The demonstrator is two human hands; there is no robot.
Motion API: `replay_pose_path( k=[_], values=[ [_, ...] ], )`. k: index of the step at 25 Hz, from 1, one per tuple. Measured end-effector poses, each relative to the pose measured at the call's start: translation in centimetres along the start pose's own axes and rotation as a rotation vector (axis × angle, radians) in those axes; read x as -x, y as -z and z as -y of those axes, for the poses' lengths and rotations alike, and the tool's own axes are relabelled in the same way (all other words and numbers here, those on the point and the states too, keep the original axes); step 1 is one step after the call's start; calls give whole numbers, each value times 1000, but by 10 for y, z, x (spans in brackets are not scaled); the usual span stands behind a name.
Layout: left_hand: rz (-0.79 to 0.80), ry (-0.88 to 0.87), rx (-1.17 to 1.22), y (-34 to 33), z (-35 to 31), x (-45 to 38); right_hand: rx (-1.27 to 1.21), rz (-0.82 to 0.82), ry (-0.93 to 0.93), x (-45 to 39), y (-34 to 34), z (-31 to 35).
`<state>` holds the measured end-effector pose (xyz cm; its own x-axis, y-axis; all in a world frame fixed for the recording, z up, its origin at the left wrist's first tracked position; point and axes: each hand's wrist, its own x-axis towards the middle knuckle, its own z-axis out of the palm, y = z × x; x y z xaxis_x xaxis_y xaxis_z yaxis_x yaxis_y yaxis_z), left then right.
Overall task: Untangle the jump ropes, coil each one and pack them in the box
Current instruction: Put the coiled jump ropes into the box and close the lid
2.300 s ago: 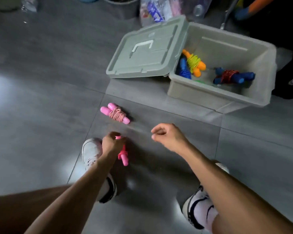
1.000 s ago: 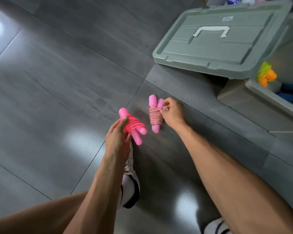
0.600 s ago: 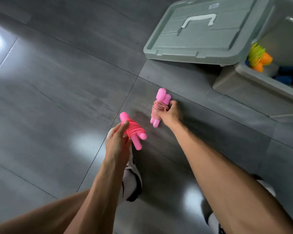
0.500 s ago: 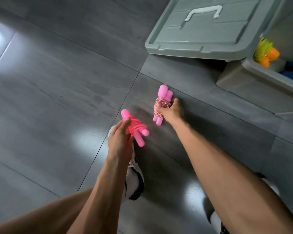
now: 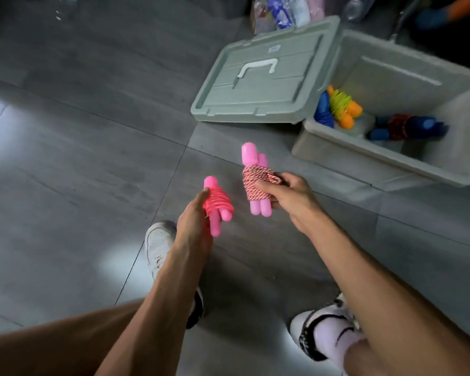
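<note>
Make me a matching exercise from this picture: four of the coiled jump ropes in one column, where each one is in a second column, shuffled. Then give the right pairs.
Things
1. bright pink cord rope
2. red-and-white cord rope
3. orange-handled rope
4. blue-handled rope with dark red cord

Places
A. in the box, at its left end next to the lid
B. held in the right hand
C. in the box, nearer its middle
D. held in the left hand

Pairs: 1-D, 2-B, 3-A, 4-C
</note>
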<state>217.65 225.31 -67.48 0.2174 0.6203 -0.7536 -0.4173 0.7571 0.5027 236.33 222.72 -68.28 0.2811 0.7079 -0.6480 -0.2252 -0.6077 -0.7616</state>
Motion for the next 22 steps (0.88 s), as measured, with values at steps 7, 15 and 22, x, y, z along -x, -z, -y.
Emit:
replay_pose_path(
  k=[7,15,22],
  values=[
    [128,-115,-457,-132,20,22,-296,-247,16,73,143,64],
    [37,-172,-741,-290,20,-9,-376,-480,-32,64,239,102],
    [24,-416,-991,-326,24,-25,-437,-460,183,30,240,104]
  ],
)
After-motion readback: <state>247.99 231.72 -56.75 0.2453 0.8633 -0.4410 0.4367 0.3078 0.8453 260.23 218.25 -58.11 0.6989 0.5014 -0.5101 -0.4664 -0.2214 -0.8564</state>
